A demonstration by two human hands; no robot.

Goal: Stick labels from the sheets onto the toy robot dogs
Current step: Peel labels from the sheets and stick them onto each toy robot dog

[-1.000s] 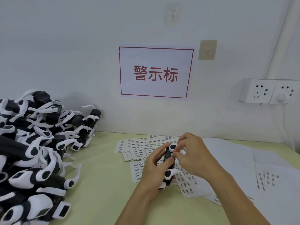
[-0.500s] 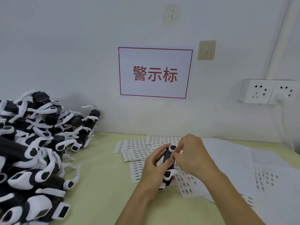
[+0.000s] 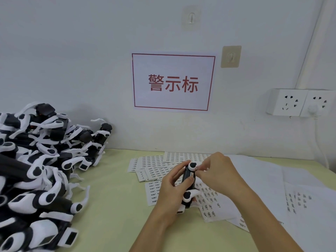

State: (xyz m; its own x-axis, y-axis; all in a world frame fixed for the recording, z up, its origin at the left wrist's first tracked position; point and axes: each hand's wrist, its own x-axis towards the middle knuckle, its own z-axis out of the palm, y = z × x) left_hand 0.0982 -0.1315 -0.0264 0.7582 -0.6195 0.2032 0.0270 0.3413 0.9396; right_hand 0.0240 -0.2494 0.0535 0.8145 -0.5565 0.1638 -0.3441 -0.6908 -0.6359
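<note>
Your left hand [image 3: 171, 188] grips the toy robot dog [image 3: 189, 186] around its black body, thumb laid across the middle, holding it upright above the label sheets [image 3: 156, 168] spread on the yellow-green table [image 3: 112, 206]. Your right hand [image 3: 218, 173] has its fingertips [image 3: 198, 172] curled in against the upper part of the dog's body, just below the round white joint, and a small white label [image 3: 190, 174] shows on the black surface right there. Compared with a second ago, your right hand has slid slightly lower and closer in on the dog, while your left has barely shifted, so you appear to have gone from bringing the label in to pressing it down. Whether your fingertips pinch the label's edge or only press on it, I cannot tell, as they cover the contact. If the label is seated, this dog is nearly done and can go aside. The pile of robot dogs [image 3: 45, 160] heaped at your left against the wall suggests plenty of work remains, though from here you cannot see which of them already carry labels. More sheets, partly used, lie under and to the right of your hands on white backing paper [image 3: 269, 179].
</note>
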